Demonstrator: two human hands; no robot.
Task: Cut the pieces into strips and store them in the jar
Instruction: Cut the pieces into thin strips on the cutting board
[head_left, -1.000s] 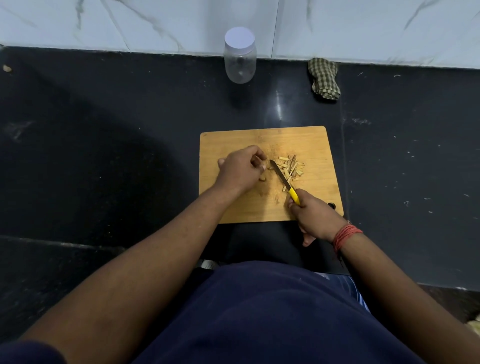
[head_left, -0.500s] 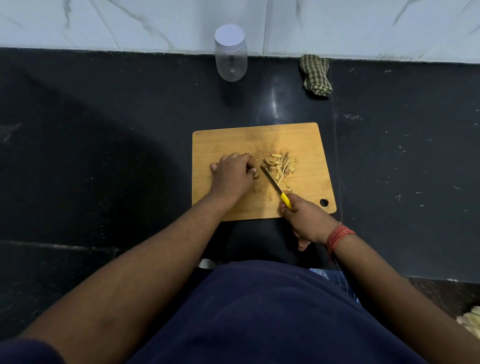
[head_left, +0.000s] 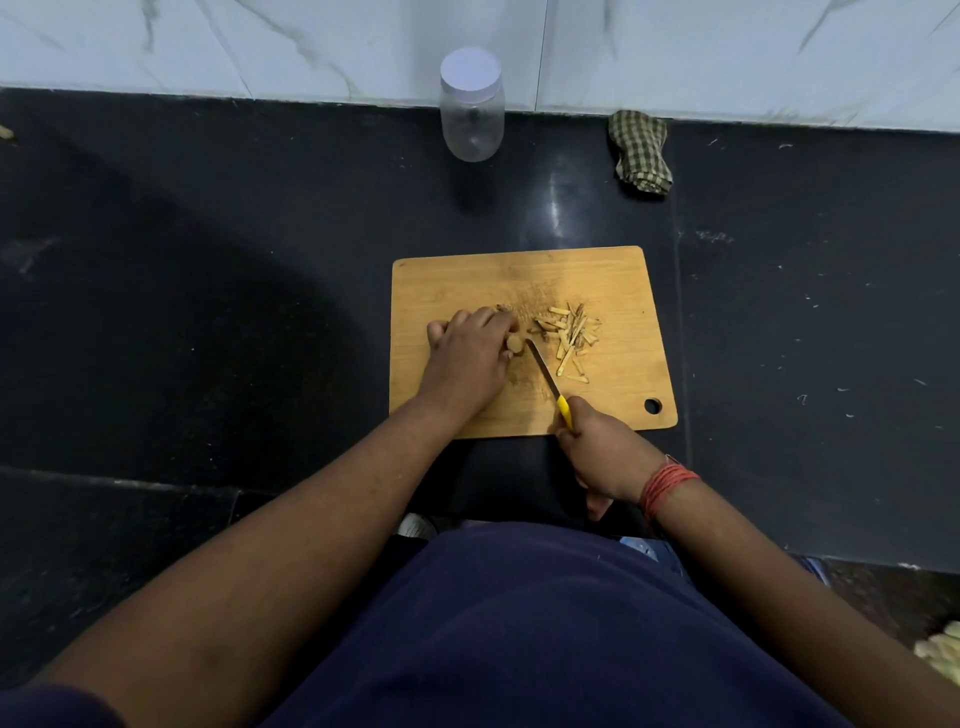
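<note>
On the dark floor the cutting board (head_left: 613, 280) lies before me; the capped jar (head_left: 471, 117) stands far behind it. Cutting step in hand. My left hand (head_left: 467, 356) grips a piece (head_left: 515, 343); my right hand (head_left: 602, 449) clamps the knife (head_left: 543, 371), blade beside it. Strips (head_left: 569, 332) lie right. Next: press down squarely, clear of fingertips.

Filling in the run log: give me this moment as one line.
stage: cutting | left hand: holds piece on board | right hand: grips knife | strips: piled on board | jar: lidded
</note>
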